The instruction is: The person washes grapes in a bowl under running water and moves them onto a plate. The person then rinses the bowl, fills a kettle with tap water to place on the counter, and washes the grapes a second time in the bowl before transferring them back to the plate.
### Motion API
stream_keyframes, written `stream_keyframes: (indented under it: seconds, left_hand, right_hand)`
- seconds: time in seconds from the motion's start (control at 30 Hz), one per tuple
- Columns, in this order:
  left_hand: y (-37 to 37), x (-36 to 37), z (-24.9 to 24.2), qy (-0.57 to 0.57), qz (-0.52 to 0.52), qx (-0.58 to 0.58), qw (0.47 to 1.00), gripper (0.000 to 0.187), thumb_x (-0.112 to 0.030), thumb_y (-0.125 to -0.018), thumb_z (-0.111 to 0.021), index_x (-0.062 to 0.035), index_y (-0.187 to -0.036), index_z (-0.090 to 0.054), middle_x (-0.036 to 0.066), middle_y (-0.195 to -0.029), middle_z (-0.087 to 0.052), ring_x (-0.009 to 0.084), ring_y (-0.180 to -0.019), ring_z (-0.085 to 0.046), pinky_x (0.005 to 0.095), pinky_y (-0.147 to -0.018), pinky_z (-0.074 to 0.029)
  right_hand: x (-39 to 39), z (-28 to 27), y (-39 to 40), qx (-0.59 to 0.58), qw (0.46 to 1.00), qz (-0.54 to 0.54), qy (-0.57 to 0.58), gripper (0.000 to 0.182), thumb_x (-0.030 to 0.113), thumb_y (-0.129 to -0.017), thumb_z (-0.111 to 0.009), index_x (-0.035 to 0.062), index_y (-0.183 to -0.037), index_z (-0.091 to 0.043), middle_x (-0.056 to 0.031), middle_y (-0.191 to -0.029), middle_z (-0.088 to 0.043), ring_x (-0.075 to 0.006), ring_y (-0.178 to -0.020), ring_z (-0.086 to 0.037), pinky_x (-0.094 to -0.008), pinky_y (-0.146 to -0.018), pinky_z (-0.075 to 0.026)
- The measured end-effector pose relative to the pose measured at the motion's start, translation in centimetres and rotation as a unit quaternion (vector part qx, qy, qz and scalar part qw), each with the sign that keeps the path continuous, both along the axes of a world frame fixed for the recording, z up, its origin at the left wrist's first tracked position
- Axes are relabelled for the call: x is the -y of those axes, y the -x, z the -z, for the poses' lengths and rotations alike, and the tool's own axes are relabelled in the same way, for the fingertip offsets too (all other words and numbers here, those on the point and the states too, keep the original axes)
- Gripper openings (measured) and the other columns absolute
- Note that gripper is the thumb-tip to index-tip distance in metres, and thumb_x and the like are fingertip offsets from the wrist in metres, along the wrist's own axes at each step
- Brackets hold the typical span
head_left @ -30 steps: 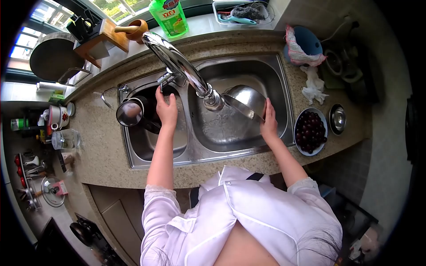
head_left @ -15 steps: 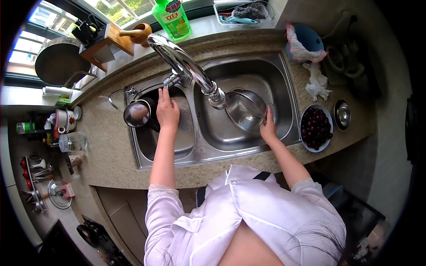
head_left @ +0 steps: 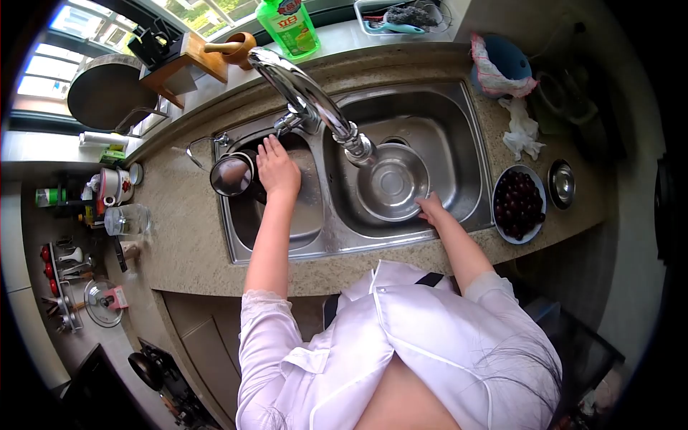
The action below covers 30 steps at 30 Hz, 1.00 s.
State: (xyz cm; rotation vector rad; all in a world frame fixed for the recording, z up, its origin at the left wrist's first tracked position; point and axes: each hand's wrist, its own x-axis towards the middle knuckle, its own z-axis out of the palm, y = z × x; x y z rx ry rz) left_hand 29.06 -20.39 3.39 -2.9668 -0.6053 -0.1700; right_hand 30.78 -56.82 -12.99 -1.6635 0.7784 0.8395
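A: What is the largest fixture in the view?

B: A double steel sink (head_left: 459, 154) set in a speckled stone counter (head_left: 179, 236). A curved chrome faucet (head_left: 308, 97) arches from the back rim, its spout ending over the right basin.

A: What sits in the right basin?

B: A round steel bowl (head_left: 393, 181), upright on the basin floor, directly under the spout. The right hand (head_left: 430, 209) meets its near rim; the fingers curl over the edge, gripping it.

A: And the left hand?

B: The left hand (head_left: 276, 170) reaches into the left basin, palm down, fingers held close together and extended toward the faucet base. It lies just beside a dark steel pot (head_left: 233, 174) tilted on its side at the basin's left edge; whether it touches the pot cannot be told.

A: Which smaller items surround the sink?

B: On the counter at right, a plate of dark cherries (head_left: 519, 204), then a small steel cup (head_left: 561, 184) beside it, and a crumpled white cloth (head_left: 522, 132) behind. A green bottle of dish soap (head_left: 290, 27) stands on the windowsill behind the faucet.
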Motion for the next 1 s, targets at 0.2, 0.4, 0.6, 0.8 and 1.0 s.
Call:
stream_keyframes:
  seconds: [0.2,0.4,0.6,0.8,1.0]
  left_hand:
    - [0.0,-0.9,0.4,0.002,-0.025,-0.005,1.0,0.073,-0.014,-0.078,-0.059,0.0055,-0.141,-0.028,0.023,-0.141,-0.04,0.0363,-0.131,-0.039,0.0429,-0.108,-0.032]
    - [0.9,0.0,1.8,0.066,-0.002,0.037,0.997,0.092,-0.023,-0.077,-0.065,0.006,-0.145,-0.011,0.032,-0.148,-0.018,0.0433,-0.137,-0.023,0.0452,-0.113,-0.022]
    - [1.4,4.4,0.4,0.318,0.091,0.118,0.936,0.075,-0.011,-0.085,-0.057,0.0058,-0.145,-0.016,0.028,-0.149,-0.022,0.037,-0.141,-0.02,0.0397,-0.114,-0.019]
    - [0.8,9.1,-2.0,0.652,0.11,0.28,0.696,0.064,-0.031,-0.099,-0.04,0.0025,-0.147,-0.016,0.017,-0.152,-0.022,0.0251,-0.14,-0.023,0.0352,-0.113,-0.018]
    - [0.0,14.1,-5.7,0.613,0.133,0.321,0.709,0.073,-0.052,-0.098,-0.033,0.0029,-0.145,-0.023,0.017,-0.145,-0.033,0.0239,-0.132,-0.034,0.035,-0.11,-0.022]
  right_hand:
    - [2.7,-5.1,1.3,0.178,0.97,-0.139,0.095,0.066,0.015,-0.083,-0.064,0.0008,-0.139,-0.034,-0.0192,-0.121,-0.054,-0.0277,-0.113,-0.054,-0.0339,-0.095,-0.045]
    - [11.3,-14.6,5.9,0.058,0.968,0.029,-0.243,0.035,0.019,-0.095,-0.052,0.0005,-0.124,-0.047,-0.0142,-0.105,-0.06,-0.0211,-0.096,-0.063,-0.0333,-0.085,-0.054]
    - [19.4,-15.6,11.7,0.102,0.931,0.252,-0.242,0.026,0.015,-0.093,-0.052,0.0019,-0.114,-0.046,-0.0189,-0.105,-0.06,-0.0289,-0.096,-0.064,-0.0376,-0.084,-0.054]
    - [23.0,-13.7,10.4,0.213,0.888,0.362,-0.187,0.027,0.01,-0.089,-0.05,0.004,-0.114,-0.043,-0.0168,-0.107,-0.058,-0.0301,-0.098,-0.062,-0.042,-0.087,-0.053]
    - [22.6,-12.6,8.2,0.224,0.865,0.412,-0.176,0.036,0.001,-0.087,-0.043,0.0044,-0.122,-0.037,-0.0163,-0.117,-0.054,-0.0345,-0.098,-0.062,-0.0481,-0.083,-0.055]
